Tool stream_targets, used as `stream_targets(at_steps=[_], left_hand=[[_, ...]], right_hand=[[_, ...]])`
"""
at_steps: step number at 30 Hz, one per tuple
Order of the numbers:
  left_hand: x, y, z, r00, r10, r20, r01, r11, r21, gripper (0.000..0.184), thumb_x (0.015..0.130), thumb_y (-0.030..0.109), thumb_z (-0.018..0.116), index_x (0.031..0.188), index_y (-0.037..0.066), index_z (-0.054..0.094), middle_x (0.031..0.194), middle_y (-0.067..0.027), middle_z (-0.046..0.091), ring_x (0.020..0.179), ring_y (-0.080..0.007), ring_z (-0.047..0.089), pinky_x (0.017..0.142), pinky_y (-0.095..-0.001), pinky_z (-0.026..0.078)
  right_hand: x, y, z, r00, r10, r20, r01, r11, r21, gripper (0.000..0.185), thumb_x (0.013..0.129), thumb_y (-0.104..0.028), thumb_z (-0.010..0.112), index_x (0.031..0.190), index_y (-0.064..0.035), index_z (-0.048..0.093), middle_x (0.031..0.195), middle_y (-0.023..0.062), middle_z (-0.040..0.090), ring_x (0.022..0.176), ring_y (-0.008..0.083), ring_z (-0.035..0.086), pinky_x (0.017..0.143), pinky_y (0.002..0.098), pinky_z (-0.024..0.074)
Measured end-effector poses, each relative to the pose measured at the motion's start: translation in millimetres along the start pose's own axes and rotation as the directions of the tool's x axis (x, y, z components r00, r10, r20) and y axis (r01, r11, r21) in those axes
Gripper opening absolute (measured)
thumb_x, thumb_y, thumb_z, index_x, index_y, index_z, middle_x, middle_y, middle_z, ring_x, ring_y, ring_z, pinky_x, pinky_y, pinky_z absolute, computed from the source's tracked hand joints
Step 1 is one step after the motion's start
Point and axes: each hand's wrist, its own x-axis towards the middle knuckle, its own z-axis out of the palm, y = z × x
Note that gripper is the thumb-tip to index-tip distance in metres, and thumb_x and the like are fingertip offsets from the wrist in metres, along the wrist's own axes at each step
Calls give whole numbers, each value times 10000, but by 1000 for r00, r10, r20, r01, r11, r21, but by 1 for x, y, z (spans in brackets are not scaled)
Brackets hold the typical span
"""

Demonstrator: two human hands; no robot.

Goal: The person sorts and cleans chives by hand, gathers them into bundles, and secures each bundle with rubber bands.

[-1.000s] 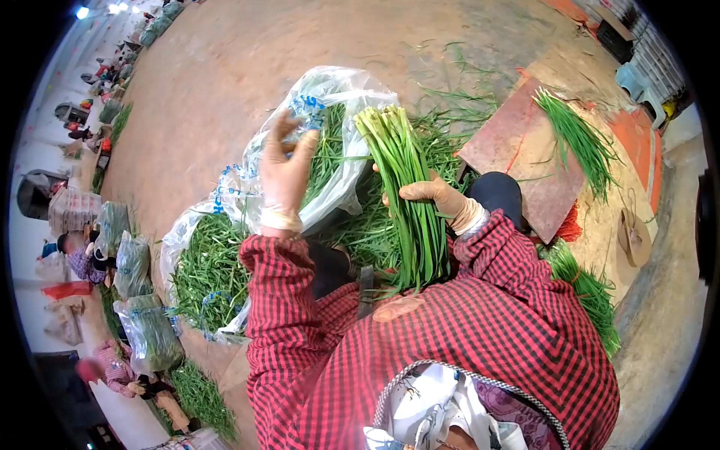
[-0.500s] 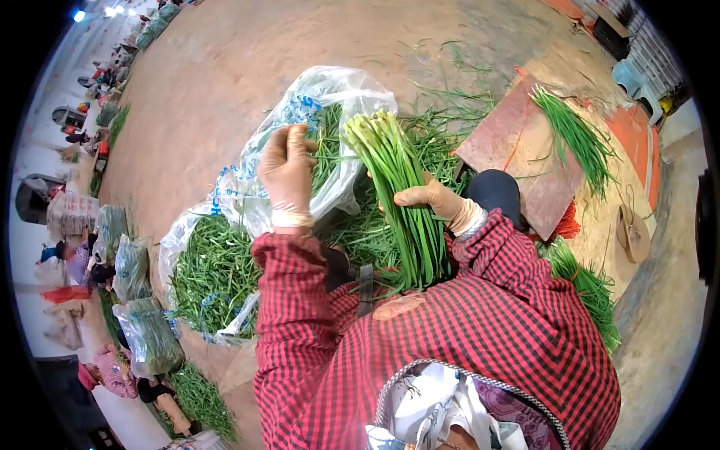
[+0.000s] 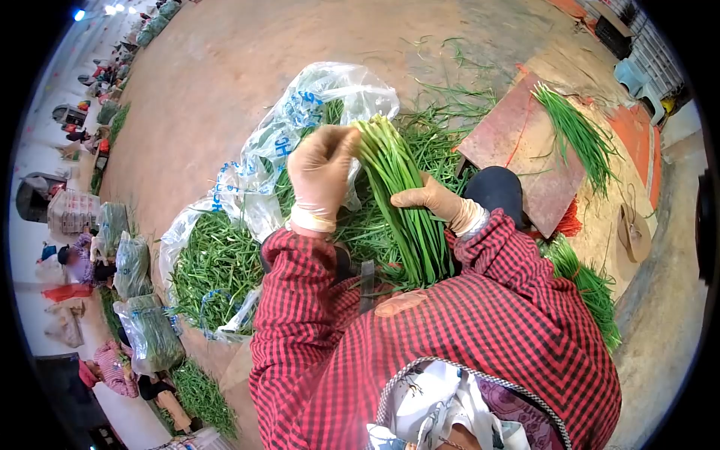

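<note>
My right hand (image 3: 431, 199), gloved, is wrapped round a bundle of long green stalks (image 3: 401, 187), pale ends up and leaves hanging toward my lap. Gloved too, my left hand (image 3: 324, 169) is closed at the bundle's upper left edge, by the pale ends; its fingertips are pinched together and what they hold, if anything, is too small to tell. Behind it lies an open clear plastic bag (image 3: 360, 86) with greens inside. Loose greens (image 3: 442, 150) lie on the floor beyond the bundle.
A second plastic bag of cut greens (image 3: 214, 262) stands at left. To the right, a reddish board (image 3: 502, 135) bears another bundle (image 3: 574, 139); a tied bundle (image 3: 589, 300) lies by my right side. Filled bags (image 3: 150, 334) and a seated person (image 3: 112, 367) are at far left.
My left hand has moved from over the bag to the right, up to the bundle's pale ends, and its fingers have closed. The bundle stays in my right hand.
</note>
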Motion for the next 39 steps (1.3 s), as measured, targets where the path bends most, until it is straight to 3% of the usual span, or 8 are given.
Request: stream_targets(at_steps=[12,15,17,20,26,29,36,39], left_hand=[[28,13,-213,489,65,-870,-261,962,-75,136,882,159,711,824,70,627,690,-23,628,553,-87,517,474,-218,400],[7,10,-198,747,118,-654,-38,990,136,125,872,182,712,831,74,664,703,11,607,594,-71,495,530,-213,377],[-7,-8,-165,952,-160,-260,199,971,132,166,875,199,703,973,66,696,765,25,611,681,-53,511,590,-210,394],[-29,3,-84,826,-424,372,341,901,269,414,886,159,692,1265,36,581,895,-4,642,741,-56,550,643,-195,439],[-27,-13,-21,759,-339,556,419,908,-20,445,930,198,652,1317,13,533,944,-27,646,817,-72,572,725,-224,480],[-20,-22,-17,724,-381,575,522,848,-96,435,939,214,636,1300,-7,539,948,-46,654,802,-83,585,734,-229,490],[-14,-53,10,622,-482,617,644,764,-53,367,945,194,626,1241,-17,577,938,-52,678,744,-76,599,695,-207,476],[-3,-29,50,843,-301,446,456,839,-296,292,948,182,621,1171,-6,632,980,-27,680,808,-70,599,709,-196,458]], right_hand=[[-1,10,-28,998,-66,-19,68,986,153,494,831,-160,681,1290,-37,543,998,98,679,840,195,664,768,337,551],[1,7,-21,977,-141,-158,150,988,47,422,819,-159,712,1199,-24,587,950,84,685,832,180,660,775,333,541],[4,12,-17,971,-151,-186,161,986,39,394,820,-151,711,1175,-24,597,938,80,686,832,179,658,779,335,538],[4,3,-13,933,-238,-270,241,970,-23,323,821,-138,699,1110,-13,628,916,76,689,835,177,659,788,335,536],[-34,-91,-74,738,-473,-482,383,881,-277,338,854,-283,673,1093,-43,675,1031,120,685,996,210,636,925,369,497],[-60,-136,-118,604,-507,-615,545,826,-146,325,882,-238,595,1116,-16,640,897,131,700,785,211,694,722,328,594],[-138,-197,-182,600,-634,-487,690,719,-86,278,888,-243,615,1038,-11,644,916,125,703,831,244,694,767,398,599],[-140,-199,-177,520,-561,-644,624,764,-161,293,862,-255,657,1018,-8,640,909,119,698,778,228,698,719,371,608]])
